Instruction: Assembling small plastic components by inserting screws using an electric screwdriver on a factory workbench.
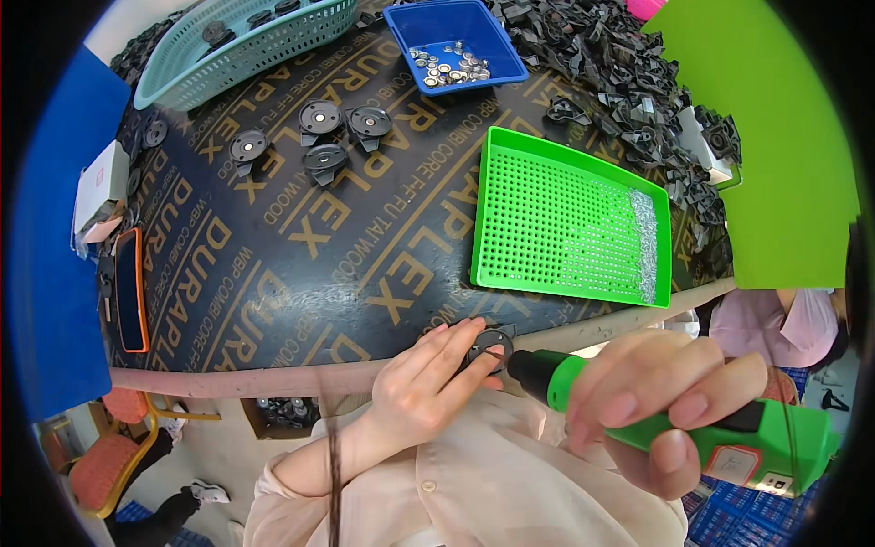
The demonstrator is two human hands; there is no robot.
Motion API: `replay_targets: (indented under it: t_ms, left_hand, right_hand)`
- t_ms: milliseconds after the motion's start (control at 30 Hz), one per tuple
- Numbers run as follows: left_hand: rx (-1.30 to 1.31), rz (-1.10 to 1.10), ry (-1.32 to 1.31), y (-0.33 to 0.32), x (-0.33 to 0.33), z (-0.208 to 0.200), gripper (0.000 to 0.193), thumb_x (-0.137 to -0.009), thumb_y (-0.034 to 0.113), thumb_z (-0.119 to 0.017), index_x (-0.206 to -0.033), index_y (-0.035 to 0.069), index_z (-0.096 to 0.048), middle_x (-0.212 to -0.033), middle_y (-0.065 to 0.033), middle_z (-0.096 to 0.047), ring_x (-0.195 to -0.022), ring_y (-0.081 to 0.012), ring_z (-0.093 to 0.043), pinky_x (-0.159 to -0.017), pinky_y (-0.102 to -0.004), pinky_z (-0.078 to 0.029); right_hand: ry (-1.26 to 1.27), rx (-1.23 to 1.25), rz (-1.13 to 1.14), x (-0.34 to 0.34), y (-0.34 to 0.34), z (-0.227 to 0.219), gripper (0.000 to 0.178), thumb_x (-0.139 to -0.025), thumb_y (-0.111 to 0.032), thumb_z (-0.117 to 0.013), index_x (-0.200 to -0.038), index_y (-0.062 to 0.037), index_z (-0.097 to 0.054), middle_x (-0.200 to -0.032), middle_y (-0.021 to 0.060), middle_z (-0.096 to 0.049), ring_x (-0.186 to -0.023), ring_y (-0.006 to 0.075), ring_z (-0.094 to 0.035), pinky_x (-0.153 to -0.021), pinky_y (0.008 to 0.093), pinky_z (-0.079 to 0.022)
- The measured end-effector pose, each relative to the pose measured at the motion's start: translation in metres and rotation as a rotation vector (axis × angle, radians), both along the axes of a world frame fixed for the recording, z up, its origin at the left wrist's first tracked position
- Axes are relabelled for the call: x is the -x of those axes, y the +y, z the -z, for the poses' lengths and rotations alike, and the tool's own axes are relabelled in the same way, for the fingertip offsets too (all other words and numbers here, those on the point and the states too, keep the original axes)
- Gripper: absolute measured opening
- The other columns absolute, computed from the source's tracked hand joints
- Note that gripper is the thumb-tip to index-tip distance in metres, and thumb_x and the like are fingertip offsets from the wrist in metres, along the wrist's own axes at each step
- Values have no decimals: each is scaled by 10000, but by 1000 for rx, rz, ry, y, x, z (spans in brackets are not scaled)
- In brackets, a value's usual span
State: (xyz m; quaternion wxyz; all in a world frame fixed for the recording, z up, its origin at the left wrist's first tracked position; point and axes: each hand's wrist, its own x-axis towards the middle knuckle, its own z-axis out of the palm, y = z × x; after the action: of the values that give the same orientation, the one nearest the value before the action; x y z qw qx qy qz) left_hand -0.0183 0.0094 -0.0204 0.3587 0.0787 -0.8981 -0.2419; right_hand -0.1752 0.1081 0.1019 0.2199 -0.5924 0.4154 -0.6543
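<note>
My right hand (652, 397) wraps round a green electric screwdriver (775, 447) with a black nose. Its tip points left, at a black round plastic part (492, 345) by the table's near edge. With fingers stretched over that part, my left hand (433, 374) holds it down on the tabletop. The fingers hide some of the part, and I cannot tell whether a screw sits under the tip. Farther off lie several like parts (321, 118), each a disc with a tab. A green perforated tray (483, 219) holds small silvery screws (643, 246) along its right side.
A blue bin (510, 73) with round metal pieces stands at the back, beside a pale teal basket (164, 87). Black plastic parts (629, 100) are heaped at back right. An orange-edged phone (132, 292) and a white box (100, 191) lie left. Another person's sleeve (775, 324) shows at right.
</note>
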Motion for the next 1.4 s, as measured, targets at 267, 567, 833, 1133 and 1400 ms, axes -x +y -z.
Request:
replay_targets:
  t_ms: [267,567,833,1133,1400]
  left_hand:
    - [55,-32,-10,2,1,1,257,-783,257,-707,-938,54,-683,-1046,-156,-645,-829,-238,-648,-779,-326,-562]
    - [81,-14,-52,-1,-1,-2,284,-800,258,-695,-991,49,-672,-1031,-166,-646,-832,-239,-642,-773,-330,-557]
    - [23,-3,28,3,3,4,412,-653,245,-791,-997,56,-669,-1007,-207,-641,-768,-290,-659,-679,-368,-566]
    - [17,-6,25,3,4,3,417,-643,254,-790,-994,62,-675,-1005,-209,-641,-768,-291,-660,-680,-369,-566]
    - [4,0,28,2,4,4,425,-633,246,-794,-997,61,-674,-1007,-208,-641,-778,-293,-661,-688,-368,-566]
  right_hand:
    - [-1,-2,-10,-6,-8,2,247,-841,-29,-556,-991,-39,-361,-836,188,-601,-470,246,-595,-424,356,-528]
    - [-11,22,-89,4,-10,-12,178,-829,1,-512,-963,-16,-396,-842,196,-595,-512,272,-609,-434,377,-519]
    - [-86,135,298,30,-28,12,217,-863,-24,-382,-1067,50,-396,-930,295,-545,-470,250,-551,-451,350,-489]
    - [-107,63,341,26,-30,14,163,-873,20,-385,-1034,45,-402,-870,274,-554,-476,235,-546,-465,357,-506]
    - [-116,55,334,24,-31,13,153,-871,11,-403,-1021,39,-410,-845,272,-562,-479,233,-549,-466,350,-508]
